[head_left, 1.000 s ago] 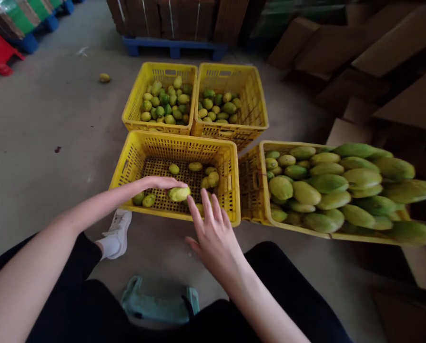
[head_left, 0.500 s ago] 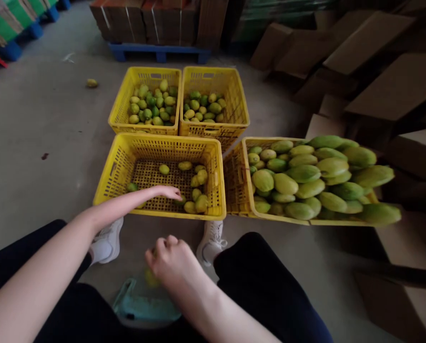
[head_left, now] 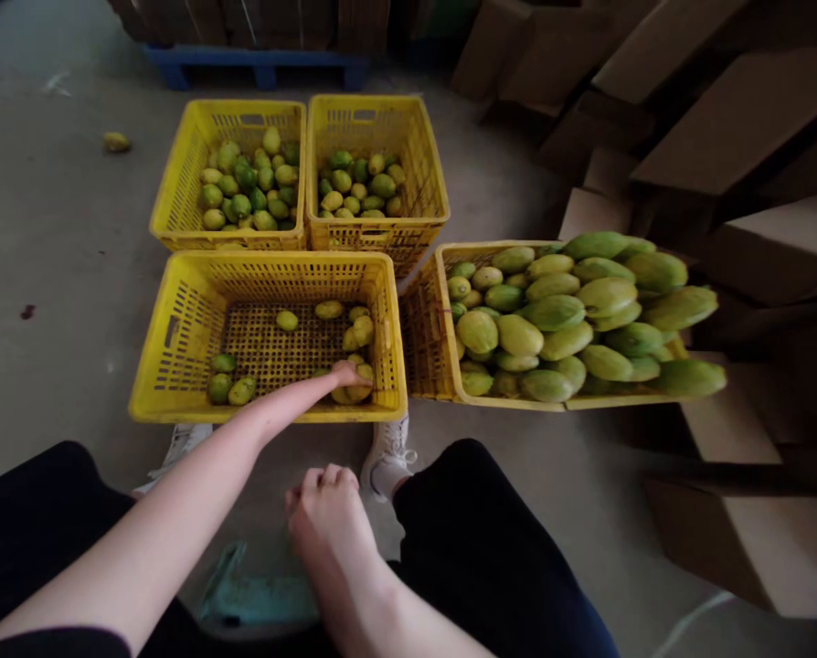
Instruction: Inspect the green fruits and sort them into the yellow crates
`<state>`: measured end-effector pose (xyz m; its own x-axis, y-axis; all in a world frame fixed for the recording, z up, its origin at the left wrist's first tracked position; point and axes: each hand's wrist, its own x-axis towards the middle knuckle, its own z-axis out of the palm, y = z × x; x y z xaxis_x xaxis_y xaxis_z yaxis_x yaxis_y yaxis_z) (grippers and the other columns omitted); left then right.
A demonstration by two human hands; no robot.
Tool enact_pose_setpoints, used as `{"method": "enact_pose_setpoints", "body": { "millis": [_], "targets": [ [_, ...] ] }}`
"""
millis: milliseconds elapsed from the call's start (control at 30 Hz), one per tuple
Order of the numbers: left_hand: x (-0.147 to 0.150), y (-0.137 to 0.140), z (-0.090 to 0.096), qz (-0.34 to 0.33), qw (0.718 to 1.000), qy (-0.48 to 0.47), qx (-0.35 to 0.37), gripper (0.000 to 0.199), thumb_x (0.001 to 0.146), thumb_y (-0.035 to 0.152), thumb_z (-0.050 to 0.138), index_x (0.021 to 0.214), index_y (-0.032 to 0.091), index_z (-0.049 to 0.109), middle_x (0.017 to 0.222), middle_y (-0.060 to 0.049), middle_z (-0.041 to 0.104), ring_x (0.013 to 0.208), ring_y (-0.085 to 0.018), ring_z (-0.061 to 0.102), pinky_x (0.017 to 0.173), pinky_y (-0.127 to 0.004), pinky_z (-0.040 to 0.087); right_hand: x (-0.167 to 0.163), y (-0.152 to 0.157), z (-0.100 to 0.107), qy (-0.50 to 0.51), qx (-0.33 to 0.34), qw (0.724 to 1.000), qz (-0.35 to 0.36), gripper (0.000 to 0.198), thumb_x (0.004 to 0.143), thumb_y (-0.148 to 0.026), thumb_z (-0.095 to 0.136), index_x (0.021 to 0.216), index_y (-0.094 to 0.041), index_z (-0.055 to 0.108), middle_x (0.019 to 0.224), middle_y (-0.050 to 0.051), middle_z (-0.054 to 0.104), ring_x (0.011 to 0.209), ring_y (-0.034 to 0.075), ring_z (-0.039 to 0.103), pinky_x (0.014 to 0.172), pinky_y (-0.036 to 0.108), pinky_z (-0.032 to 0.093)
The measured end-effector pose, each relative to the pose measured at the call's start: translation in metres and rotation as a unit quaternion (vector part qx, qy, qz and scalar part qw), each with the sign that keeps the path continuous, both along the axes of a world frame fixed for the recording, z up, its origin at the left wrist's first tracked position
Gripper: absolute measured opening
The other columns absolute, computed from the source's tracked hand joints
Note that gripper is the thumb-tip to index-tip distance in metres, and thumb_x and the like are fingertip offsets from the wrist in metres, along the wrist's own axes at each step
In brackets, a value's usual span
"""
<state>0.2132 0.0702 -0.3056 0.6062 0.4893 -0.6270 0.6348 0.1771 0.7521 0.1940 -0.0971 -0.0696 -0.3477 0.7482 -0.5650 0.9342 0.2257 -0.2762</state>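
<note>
My left hand (head_left: 346,373) reaches into the front yellow crate (head_left: 271,262), over small green-yellow papayas (head_left: 362,384) at its near right corner. Its fingers touch or nearly touch one there; their grip is too blurred to make out. More small papayas lie along the crate's right side, a single papaya (head_left: 286,320) sits near the middle, and a few papayas (head_left: 242,391) rest at the near left. Between my knees, my right hand (head_left: 326,507) is curled closed, its back up. The papaya seen under it earlier is now hidden by the hand.
Two yellow crates of small papayas, back left (head_left: 228,239) and back right (head_left: 374,225), adjoin the front one. At right, another crate (head_left: 450,315) is heaped with larger papayas (head_left: 587,311). Cardboard boxes (head_left: 744,119), a blue pallet (head_left: 258,66) and a teal object (head_left: 258,599) surround me.
My left hand has moved right, onto the corner papayas. The view has shifted, uncovering papayas at the crate's near left. My right hand stays curled in much the same place.
</note>
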Motion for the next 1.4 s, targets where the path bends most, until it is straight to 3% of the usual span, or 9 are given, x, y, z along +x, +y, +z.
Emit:
{"method": "enact_pose_setpoints", "body": {
  "millis": [133, 300, 433, 533, 700, 867, 1067, 1200, 1400],
  "targets": [
    [-0.028, 0.019, 0.047, 0.126, 0.99, -0.052, 0.02, 0.031, 0.058, 0.031, 0.084, 0.059, 0.022, 0.055, 0.078, -0.004, 0.068, 0.097, -0.026, 0.067, 0.081, -0.028, 0.049, 0.023, 0.015, 0.036, 0.026, 0.002, 0.998, 0.055, 0.027, 0.082, -0.009, 0.065, 0.108, -0.014, 0.07, 0.1, 0.016, 0.074, 0.092, 0.029, 0.074, 0.07, 0.036, 0.053],
    [-0.097, 0.049, 0.173, 0.136, 0.97, -0.199, -0.02, 0.047, 0.053, 0.023, 0.082, 0.098, 0.019, 0.068, 0.099, -0.006, 0.073, 0.099, -0.025, 0.066, 0.087, -0.034, 0.051, 0.061, 0.031, 0.066, -0.014, 0.133, 0.991, -0.029, 0.035, 0.072, -0.015, 0.072, 0.106, -0.018, 0.065, 0.099, 0.01, 0.073, 0.088, 0.026, 0.073, 0.069, 0.032, 0.049],
    [-0.156, 0.027, 0.264, 0.166, 0.907, -0.356, -0.153, 0.06, 0.06, 0.036, 0.079, 0.115, 0.02, 0.064, 0.108, -0.009, 0.072, 0.101, -0.024, 0.066, 0.086, -0.035, 0.053, 0.075, 0.045, 0.071, -0.008, 0.207, 0.967, -0.152, 0.03, 0.076, -0.03, 0.07, 0.102, -0.019, 0.062, 0.095, 0.009, 0.073, 0.084, 0.026, 0.071, 0.065, 0.03, 0.045],
    [-0.184, -0.009, 0.299, 0.226, 0.854, -0.423, -0.203, 0.067, 0.075, 0.063, 0.066, 0.124, 0.017, 0.059, 0.111, -0.012, 0.07, 0.103, -0.026, 0.066, 0.089, -0.041, 0.055, 0.07, 0.052, 0.069, 0.127, 0.222, 0.939, -0.231, 0.044, 0.072, -0.039, 0.074, 0.108, -0.02, 0.057, 0.086, 0.004, 0.07, 0.078, 0.023, 0.067, 0.066, 0.031, 0.047],
    [-0.209, -0.038, 0.313, 0.33, 0.804, -0.457, -0.19, 0.057, 0.083, 0.068, 0.051, 0.11, 0.018, 0.063, 0.099, -0.011, 0.072, 0.097, -0.024, 0.067, 0.088, -0.042, 0.056, 0.048, 0.054, 0.066, 0.405, 0.203, 0.845, -0.286, 0.047, 0.065, -0.049, 0.078, 0.093, -0.023, 0.051, 0.084, -0.001, 0.065, 0.076, 0.018, 0.061, 0.071, 0.032, 0.052],
    [-0.22, -0.031, 0.291, 0.401, 0.796, -0.429, -0.144, 0.037, 0.081, 0.052, 0.051, 0.075, 0.018, 0.065, 0.07, -0.008, 0.069, 0.068, -0.02, 0.066, 0.072, -0.038, 0.057, 0.025, 0.059, 0.057, 0.487, 0.19, 0.789, -0.324, 0.041, 0.067, -0.051, 0.074, 0.092, -0.024, 0.056, 0.088, 0.003, 0.064, 0.082, 0.021, 0.063, 0.074, 0.035, 0.055],
    [-0.212, -0.043, 0.265, 0.419, 0.824, -0.376, 0.063, 0.043, 0.078, 0.056, 0.051, 0.063, 0.018, 0.066, 0.061, -0.007, 0.067, 0.064, -0.022, 0.065, 0.064, -0.033, 0.051, 0.001, 0.056, 0.035, 0.521, 0.195, 0.773, -0.304, 0.051, 0.068, -0.05, 0.08, 0.103, -0.022, 0.057, 0.091, 0.002, 0.068, 0.084, 0.02, 0.065, 0.079, 0.035, 0.056],
    [-0.209, -0.059, 0.281, 0.351, 0.829, -0.354, 0.255, 0.043, 0.085, 0.05, 0.051, 0.064, 0.018, 0.069, 0.069, -0.006, 0.071, 0.068, -0.02, 0.064, 0.069, -0.031, 0.048, -0.012, 0.045, 0.031, 0.541, 0.249, 0.755, -0.274, 0.057, 0.068, -0.049, 0.083, 0.111, -0.023, 0.056, 0.108, 0.007, 0.068, 0.097, 0.022, 0.067, 0.086, 0.038, 0.056],
    [-0.212, -0.071, 0.296, 0.256, 0.809, -0.384, 0.364, 0.04, 0.091, 0.045, 0.047, 0.075, 0.019, 0.073, 0.076, -0.006, 0.073, 0.071, -0.02, 0.065, 0.07, -0.033, 0.047, -0.025, 0.036, 0.034, 0.493, 0.344, 0.765, -0.231, 0.053, 0.077, -0.048, 0.079, 0.118, -0.023, 0.055, 0.116, 0.01, 0.069, 0.108, 0.025, 0.067, 0.096, 0.042, 0.054]
  ]
}}
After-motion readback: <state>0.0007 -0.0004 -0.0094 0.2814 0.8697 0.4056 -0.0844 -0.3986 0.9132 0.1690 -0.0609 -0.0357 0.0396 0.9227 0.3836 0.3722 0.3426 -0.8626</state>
